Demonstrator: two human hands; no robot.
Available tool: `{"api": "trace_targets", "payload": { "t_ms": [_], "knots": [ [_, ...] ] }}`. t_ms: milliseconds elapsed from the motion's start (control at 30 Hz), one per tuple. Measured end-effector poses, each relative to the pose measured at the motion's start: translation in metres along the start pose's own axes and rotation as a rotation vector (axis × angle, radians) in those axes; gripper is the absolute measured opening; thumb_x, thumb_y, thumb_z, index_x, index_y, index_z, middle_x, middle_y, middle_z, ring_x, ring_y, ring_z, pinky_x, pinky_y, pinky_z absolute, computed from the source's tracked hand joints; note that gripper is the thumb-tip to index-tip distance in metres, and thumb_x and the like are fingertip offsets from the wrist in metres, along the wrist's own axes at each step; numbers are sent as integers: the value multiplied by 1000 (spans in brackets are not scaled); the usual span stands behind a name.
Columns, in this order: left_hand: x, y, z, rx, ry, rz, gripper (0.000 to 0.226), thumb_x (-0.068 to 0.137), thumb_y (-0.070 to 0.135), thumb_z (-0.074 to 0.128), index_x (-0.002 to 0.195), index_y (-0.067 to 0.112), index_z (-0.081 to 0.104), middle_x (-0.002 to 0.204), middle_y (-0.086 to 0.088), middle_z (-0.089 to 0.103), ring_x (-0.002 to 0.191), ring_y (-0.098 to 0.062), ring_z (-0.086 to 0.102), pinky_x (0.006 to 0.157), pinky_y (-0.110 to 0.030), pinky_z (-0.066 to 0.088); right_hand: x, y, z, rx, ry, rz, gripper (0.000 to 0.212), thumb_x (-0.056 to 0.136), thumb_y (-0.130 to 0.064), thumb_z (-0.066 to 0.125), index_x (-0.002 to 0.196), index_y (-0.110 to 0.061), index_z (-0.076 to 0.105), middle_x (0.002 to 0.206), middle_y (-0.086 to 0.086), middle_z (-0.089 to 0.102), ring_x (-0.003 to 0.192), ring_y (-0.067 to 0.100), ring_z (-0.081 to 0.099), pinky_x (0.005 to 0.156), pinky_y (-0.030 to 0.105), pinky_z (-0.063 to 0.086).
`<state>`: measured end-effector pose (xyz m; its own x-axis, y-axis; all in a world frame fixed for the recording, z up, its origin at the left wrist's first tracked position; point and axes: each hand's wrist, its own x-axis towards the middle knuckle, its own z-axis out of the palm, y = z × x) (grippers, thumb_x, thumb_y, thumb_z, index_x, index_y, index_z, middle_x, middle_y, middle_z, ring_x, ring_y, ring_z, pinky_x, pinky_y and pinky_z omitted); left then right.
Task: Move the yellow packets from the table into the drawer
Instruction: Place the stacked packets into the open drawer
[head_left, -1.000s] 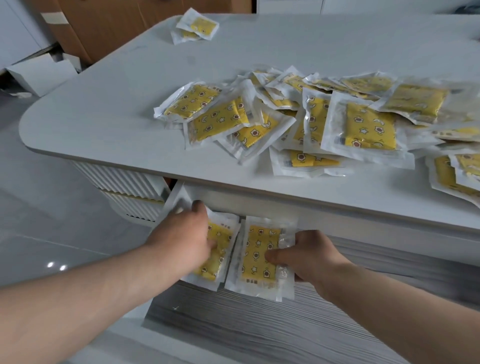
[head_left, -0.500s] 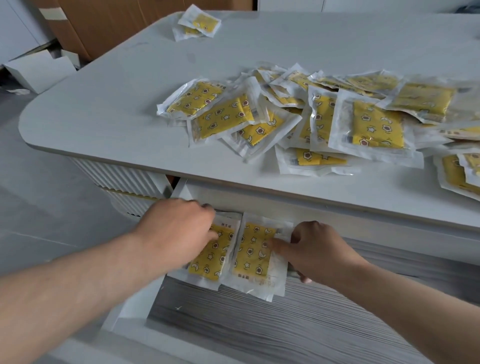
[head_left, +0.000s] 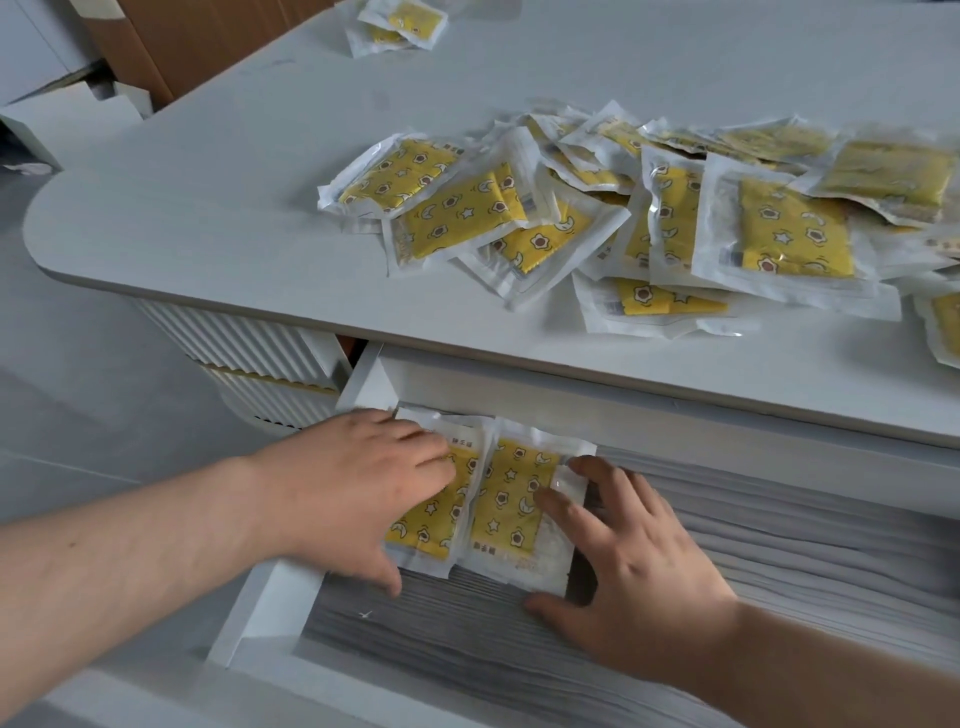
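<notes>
1. Yellow packets: two (head_left: 511, 501) lie side by side on the drawer (head_left: 519, 654) floor; most stay heaped on the table (head_left: 208, 218).
2. Left hand (head_left: 353, 483) and right hand (head_left: 628, 566): fingers spread, pressing flat, gripping nothing, apparently squaring the pair into the corner.

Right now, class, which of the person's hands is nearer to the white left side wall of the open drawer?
Left. The left hand lies beside the drawer's left wall; the right hand rests farther right, past both packets.
</notes>
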<state>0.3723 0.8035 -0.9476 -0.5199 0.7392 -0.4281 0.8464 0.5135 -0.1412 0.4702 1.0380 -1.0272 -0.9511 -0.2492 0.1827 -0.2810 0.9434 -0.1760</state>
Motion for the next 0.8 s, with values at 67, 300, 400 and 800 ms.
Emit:
{"api": "trace_targets", "payload": {
  "t_ms": [67,300,400,800],
  "knots": [
    [2,1,4,33,48,27,82,71,68,57,135,20,40,140,2,42,123,-18,44,107,-36,37,2,0,1,-1,-19,2,71,63,-73,54,117,-27,56,121,9,56,97,26,63,80,39,56],
    [8,-2,14,109,114,20,63,65,60,59,110,17,55,107,-2,59,88,-22,59,77,-39,52,8,1,2,8,-36,-16,67,64,-66,63,113,-21,61,122,11,58,96,28,66,81,37,56],
    [10,-1,17,138,123,-11,64,74,57,54,121,15,47,120,-6,56,100,-25,58,86,-43,49,11,3,3,22,-39,-20,64,67,-63,60,114,-20,60,122,12,59,98,29,65,83,39,55],
    [5,-12,24,2,267,-102,49,73,56,50,108,25,68,101,12,66,95,-13,63,111,-37,23,23,8,-7,200,53,12,62,70,-67,56,109,-22,70,118,-2,65,99,18,55,84,34,50]
  ]
}}
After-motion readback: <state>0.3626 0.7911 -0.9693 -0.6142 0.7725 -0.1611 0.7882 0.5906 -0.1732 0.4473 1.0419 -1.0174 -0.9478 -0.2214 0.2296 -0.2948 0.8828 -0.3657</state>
